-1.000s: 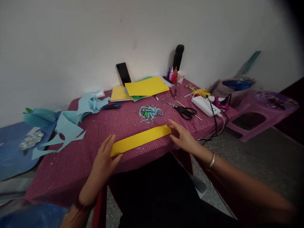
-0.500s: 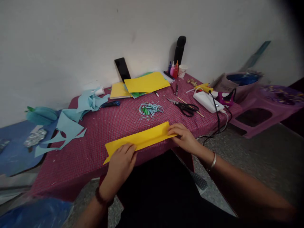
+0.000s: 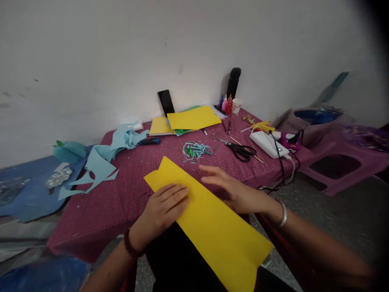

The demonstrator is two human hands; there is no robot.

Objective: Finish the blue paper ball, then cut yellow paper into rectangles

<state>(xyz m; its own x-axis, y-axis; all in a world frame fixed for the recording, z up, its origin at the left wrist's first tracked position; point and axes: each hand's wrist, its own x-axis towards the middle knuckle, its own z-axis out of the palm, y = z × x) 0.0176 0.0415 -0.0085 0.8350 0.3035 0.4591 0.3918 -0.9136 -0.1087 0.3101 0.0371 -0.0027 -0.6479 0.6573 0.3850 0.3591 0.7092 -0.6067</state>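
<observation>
A folded sheet of yellow paper [image 3: 209, 223] slants from the table's front edge down over my lap, with notched ends where its layers part. My left hand [image 3: 165, 209] grips its near long side, fingers over the top and thumb out of sight. Beside the far long edge is my right hand [image 3: 231, 188], fingers stretched out and apart, with part of it behind the paper. Beyond the hands, a tangle of light blue paper shreds [image 3: 197, 151] lies on the table, and black-handled scissors [image 3: 240, 151] rest to its right.
Light blue paper scraps [image 3: 99, 166] trail over the left side of the checked tablecloth [image 3: 121, 207]. More yellow sheets [image 3: 194, 118], a phone [image 3: 165, 102] and glue bottles [image 3: 229, 104] stand at the back. A white power bank [image 3: 269, 144] with cables sits at the right edge.
The yellow paper has turned from lying along the table edge to slanting toward my lap, showing a wider face. My right hand has let go of its end and opened.
</observation>
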